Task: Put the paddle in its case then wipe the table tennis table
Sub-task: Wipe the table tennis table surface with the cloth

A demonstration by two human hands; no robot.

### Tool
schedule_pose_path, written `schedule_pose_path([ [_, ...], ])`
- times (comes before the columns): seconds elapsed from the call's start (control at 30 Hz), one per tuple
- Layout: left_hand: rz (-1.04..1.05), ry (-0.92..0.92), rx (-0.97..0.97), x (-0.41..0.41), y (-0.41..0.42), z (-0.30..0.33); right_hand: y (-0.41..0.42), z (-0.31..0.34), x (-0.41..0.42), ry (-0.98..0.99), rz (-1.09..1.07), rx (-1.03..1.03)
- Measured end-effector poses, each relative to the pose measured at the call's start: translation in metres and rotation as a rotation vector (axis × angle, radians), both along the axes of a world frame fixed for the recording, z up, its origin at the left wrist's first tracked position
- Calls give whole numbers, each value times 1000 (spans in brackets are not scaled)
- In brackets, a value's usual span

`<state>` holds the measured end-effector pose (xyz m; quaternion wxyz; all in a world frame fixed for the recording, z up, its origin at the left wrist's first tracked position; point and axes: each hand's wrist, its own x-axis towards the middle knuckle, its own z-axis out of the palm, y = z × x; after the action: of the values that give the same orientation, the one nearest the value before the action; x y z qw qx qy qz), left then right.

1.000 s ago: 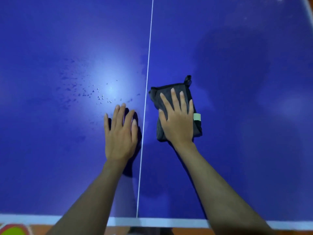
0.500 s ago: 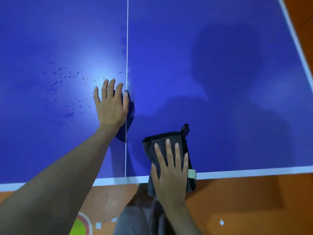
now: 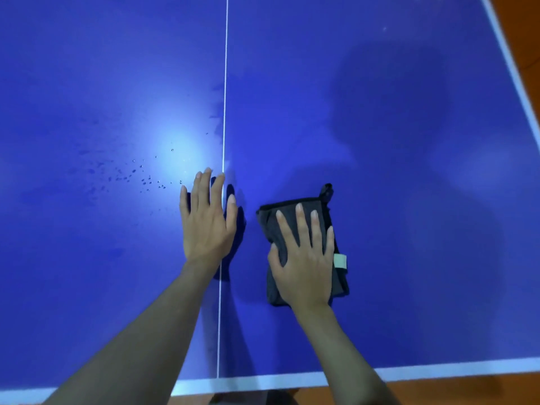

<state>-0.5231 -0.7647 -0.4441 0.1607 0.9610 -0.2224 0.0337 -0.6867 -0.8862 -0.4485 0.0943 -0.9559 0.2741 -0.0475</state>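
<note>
A blue table tennis table (image 3: 380, 127) with a white centre line fills the view. A folded dark grey cloth (image 3: 268, 220) with a pale tag lies flat on it, right of the centre line. My right hand (image 3: 304, 258) presses flat on the cloth, fingers straight and spread. My left hand (image 3: 207, 223) rests flat on the bare table over the centre line, fingers straight. Several small water droplets (image 3: 140, 176) sit on the surface left of my left hand. No paddle or case is in view.
The table's white near edge (image 3: 292, 378) runs along the bottom, and the right side edge (image 3: 514, 71) slants at the upper right. Orange floor (image 3: 438, 390) shows beyond both edges.
My right hand has pushed the cloth forward from the near edge back onto the table. My left hand stays flat by the centre line.
</note>
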Motion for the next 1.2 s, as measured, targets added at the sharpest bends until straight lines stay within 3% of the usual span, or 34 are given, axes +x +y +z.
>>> schedule_pose_path([
  [0.33, -9, -14, 50, 4, -1, -7, -108, -4, 184, -24, -62, -83],
  [0.7, -40, -1, 70, 11, -1, -10, -184, -7, 306, -84, 7, -72],
  [0.93, -29, 24, -13, 12, 0, -5, -173, -4, 270, -8, 79, -19],
  [1.03, -22, 24, -34, 12, 1, -4, -151, -7, 215, -38, 92, -13],
  [1.2, -63, -164, 0, 2, 2, -1, -103, -10, 100, -36, 103, -36],
])
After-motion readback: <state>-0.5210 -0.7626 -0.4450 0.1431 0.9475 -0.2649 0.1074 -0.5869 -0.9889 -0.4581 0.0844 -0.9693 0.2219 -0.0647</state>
